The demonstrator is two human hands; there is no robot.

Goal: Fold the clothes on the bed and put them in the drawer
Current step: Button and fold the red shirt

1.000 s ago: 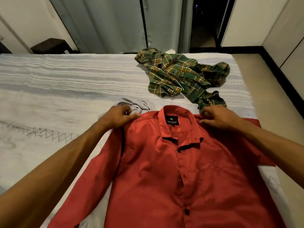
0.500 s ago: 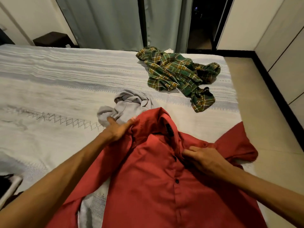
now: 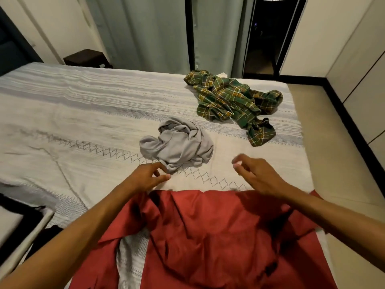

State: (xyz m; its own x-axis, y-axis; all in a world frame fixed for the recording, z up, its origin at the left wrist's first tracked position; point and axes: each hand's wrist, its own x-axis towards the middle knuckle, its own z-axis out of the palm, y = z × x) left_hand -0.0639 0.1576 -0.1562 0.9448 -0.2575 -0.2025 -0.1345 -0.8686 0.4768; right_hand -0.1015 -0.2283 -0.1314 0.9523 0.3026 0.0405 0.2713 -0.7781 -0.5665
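A red shirt (image 3: 208, 236) lies rumpled on the near part of the bed (image 3: 73, 122), its top edge folded toward me. My left hand (image 3: 145, 176) hovers just past that edge with loosely curled fingers, holding nothing, close to a crumpled grey garment (image 3: 177, 144). My right hand (image 3: 256, 174) hangs above the bedspread to the right, fingers relaxed and holding nothing. A green plaid shirt (image 3: 231, 101) lies bunched at the far right of the bed.
The bed's right edge meets a tan floor (image 3: 333, 153) beside pale wardrobe doors (image 3: 358, 59). Curtains (image 3: 145, 32) and a dark doorway stand beyond the bed. A dark side table (image 3: 85, 58) sits at the far left. Something white-edged and dark (image 3: 23, 224) lies at my near left.
Both hands have let go of the red shirt and lifted past its top edge. The shirt's collar end now lies folded toward me, and the grey garment is fully uncovered.
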